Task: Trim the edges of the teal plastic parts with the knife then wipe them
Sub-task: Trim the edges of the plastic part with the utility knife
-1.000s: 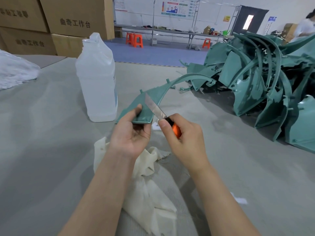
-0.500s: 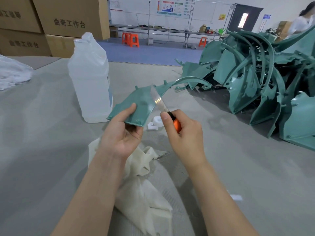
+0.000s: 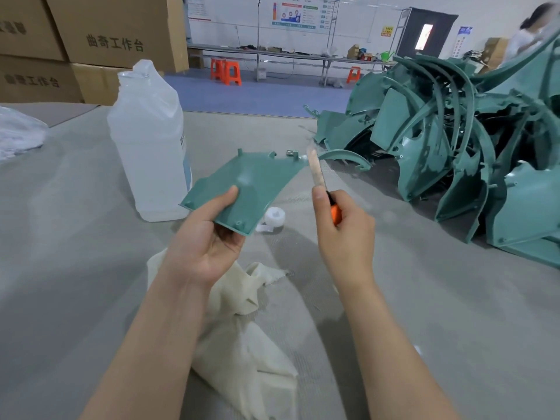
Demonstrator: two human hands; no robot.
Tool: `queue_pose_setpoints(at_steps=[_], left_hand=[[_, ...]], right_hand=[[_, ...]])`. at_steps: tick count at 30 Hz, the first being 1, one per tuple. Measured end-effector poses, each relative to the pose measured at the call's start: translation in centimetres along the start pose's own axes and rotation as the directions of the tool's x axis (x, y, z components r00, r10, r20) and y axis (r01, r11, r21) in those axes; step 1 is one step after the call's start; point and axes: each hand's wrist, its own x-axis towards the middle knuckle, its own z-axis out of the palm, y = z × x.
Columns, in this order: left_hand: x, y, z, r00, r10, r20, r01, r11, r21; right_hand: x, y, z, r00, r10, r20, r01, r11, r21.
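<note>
Since half a second ago the knife has come off the teal plastic part. Its blade now stands apart, to the right of the part's edge, pointing up and away from the person and blurred. The part has been turned so that its broad face is toward the camera.

The left hand holds the part above the table, with the thumb pressed on the upper face and the fingers curled under the near corner. The right hand is closed round the knife's orange handle, the thumb lying along it toward the blade.

A cream cloth lies crumpled on the table beneath the forearms. A small white tape roll sits just beyond the held part. A translucent plastic bottle stands upright to the left. A heap of teal plastic parts fills the table's right side. Cardboard boxes are stacked at the back left.
</note>
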Motion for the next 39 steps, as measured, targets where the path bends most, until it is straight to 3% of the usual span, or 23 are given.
queue_pose_setpoints(at_steps=[10, 12, 15, 18, 20, 28, 33, 39], left_hand=[[0.2, 1.5, -1.2, 0.987, 0.046, 0.152, -0.063, 0.992, 0.108], [0.2, 1.6, -1.3, 0.99, 0.042, 0.136, -0.057, 0.993, 0.106], [0.5, 1.7, -1.6, 0.998, 0.016, 0.053, -0.019, 0.998, 0.053], [0.8, 1.6, -1.9, 0.999, -0.031, -0.006, 0.031, 0.999, 0.03], [1.0, 1.5, -2.1, 0.998, -0.055, -0.042, 0.056, 0.998, 0.028], [1.5, 1.2, -2.5, 0.983, -0.067, -0.169, 0.068, 0.998, 0.001], [1.5, 1.2, -2.6, 0.984, -0.123, -0.126, 0.118, 0.992, -0.046], [1.4, 1.0, -2.5, 0.985, -0.17, -0.039, 0.169, 0.985, -0.034]], right_hand=[[1.8, 1.4, -1.6, 0.985, 0.148, -0.083, -0.151, 0.988, -0.038], [1.9, 1.0, -2.1, 0.976, 0.213, -0.041, -0.207, 0.972, 0.11], [2.0, 0.1, -2.7, 0.938, 0.321, 0.132, -0.345, 0.823, 0.451], [1.7, -0.9, -2.8, 0.923, 0.281, 0.264, -0.384, 0.724, 0.573], [1.5, -1.2, -2.8, 0.93, 0.245, 0.275, -0.366, 0.697, 0.617], [1.0, -1.0, -2.2, 0.953, 0.157, 0.261, -0.273, 0.821, 0.502], [0.8, -0.5, -1.6, 0.956, 0.128, 0.265, -0.225, 0.897, 0.381], [0.7, -0.1, -0.5, 0.968, 0.195, 0.157, -0.232, 0.933, 0.275]])
